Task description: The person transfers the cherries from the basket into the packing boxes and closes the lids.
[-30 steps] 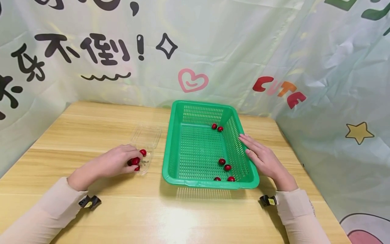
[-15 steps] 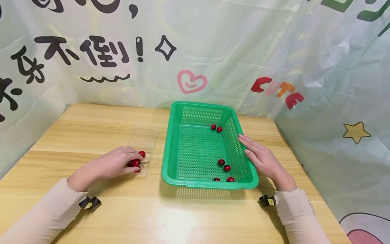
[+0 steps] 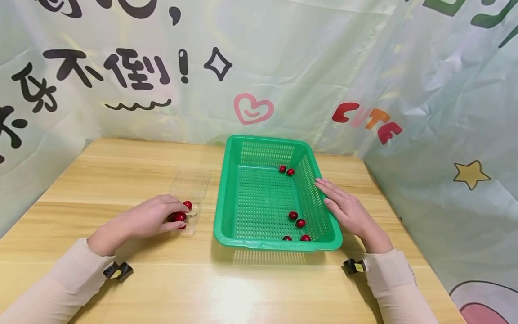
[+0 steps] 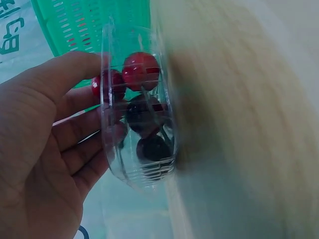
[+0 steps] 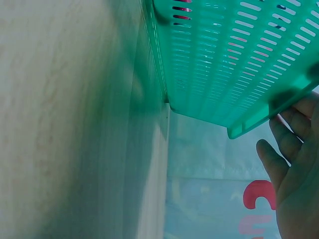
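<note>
My left hand (image 3: 155,216) reaches over a clear plastic clamshell box (image 4: 142,174) holding several red cherries (image 4: 153,148). Its thumb and fingers pinch a cherry (image 4: 110,84) at the box's rim. Another bright cherry (image 3: 187,205) lies just beyond the fingertips. The box's lid (image 3: 191,182) is folded back on the table. To the right stands a green perforated basket (image 3: 218,211). My right hand (image 3: 348,211) rests its straight fingers on the basket's right rim, and the right wrist view shows those fingertips at the edge.
Several cherries lie in the basket, a pair (image 3: 286,170) at the back right and others (image 3: 296,219) nearer the front. The wooden table (image 3: 170,292) ends at a printed cloth backdrop (image 3: 299,67) behind and at the sides.
</note>
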`<state>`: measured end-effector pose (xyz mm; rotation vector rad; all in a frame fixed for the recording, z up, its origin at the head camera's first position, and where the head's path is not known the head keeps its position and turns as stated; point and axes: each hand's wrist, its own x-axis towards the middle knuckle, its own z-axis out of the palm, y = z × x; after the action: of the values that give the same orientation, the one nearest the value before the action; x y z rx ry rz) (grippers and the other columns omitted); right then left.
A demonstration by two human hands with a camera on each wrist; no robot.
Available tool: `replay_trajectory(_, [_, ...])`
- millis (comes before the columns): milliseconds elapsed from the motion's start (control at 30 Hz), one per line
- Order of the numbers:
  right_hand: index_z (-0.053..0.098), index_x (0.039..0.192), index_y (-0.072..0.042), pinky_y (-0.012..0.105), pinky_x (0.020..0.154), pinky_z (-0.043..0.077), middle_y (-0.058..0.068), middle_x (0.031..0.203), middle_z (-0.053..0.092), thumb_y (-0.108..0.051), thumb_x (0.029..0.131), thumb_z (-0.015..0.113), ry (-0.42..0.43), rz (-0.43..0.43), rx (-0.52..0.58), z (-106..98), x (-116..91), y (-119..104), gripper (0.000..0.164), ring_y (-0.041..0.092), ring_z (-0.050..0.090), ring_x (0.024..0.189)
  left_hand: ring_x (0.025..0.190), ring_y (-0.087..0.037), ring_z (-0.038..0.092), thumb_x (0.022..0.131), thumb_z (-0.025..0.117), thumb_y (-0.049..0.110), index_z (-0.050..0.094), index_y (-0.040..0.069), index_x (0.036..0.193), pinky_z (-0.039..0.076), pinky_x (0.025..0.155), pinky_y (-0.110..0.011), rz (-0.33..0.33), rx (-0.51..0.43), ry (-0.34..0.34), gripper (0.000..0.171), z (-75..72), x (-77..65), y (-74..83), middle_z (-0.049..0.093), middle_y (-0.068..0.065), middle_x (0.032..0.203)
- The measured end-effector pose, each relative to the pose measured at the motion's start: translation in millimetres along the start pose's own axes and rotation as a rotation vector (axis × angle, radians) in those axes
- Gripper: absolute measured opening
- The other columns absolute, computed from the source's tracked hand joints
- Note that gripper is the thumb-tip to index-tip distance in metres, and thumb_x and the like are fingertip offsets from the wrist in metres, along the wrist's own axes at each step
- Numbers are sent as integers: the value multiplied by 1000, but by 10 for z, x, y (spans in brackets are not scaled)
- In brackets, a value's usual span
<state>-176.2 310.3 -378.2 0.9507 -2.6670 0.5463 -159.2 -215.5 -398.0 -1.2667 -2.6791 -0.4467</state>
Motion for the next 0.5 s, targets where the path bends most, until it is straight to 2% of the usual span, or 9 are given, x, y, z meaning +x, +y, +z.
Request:
replay_trajectory(100, [41, 150, -15, 37, 113, 28, 2, 155, 36, -17, 102, 49, -2, -1, 2, 4, 1, -4, 49, 22, 30, 143, 93, -21, 62, 86, 75, 19, 70, 7, 107, 51, 84, -44, -1, 0, 21, 25, -12, -14, 6, 66, -2, 100])
replay_trajectory(267, [40, 150, -15, 40, 112, 29, 2, 155, 36, -18, 102, 49, -7, -1, 3, 13, 3, -16, 49, 24, 31, 143, 94, -22, 63, 86, 75, 21, 70, 5, 108, 52, 85, -43, -42, 14, 29, 27, -61, -19, 16, 67, -3, 100])
replay_trajectory(500, [41, 150, -15, 38, 113, 28, 2, 155, 36, -18, 103, 48, 5, 1, 5, 1, -4, -15, 48, 26, 32, 142, 99, -27, 63, 87, 75, 24, 70, 4, 109, 49, 90, -48, -53, 52, 51, 30, -244, 88, 34, 67, -6, 103])
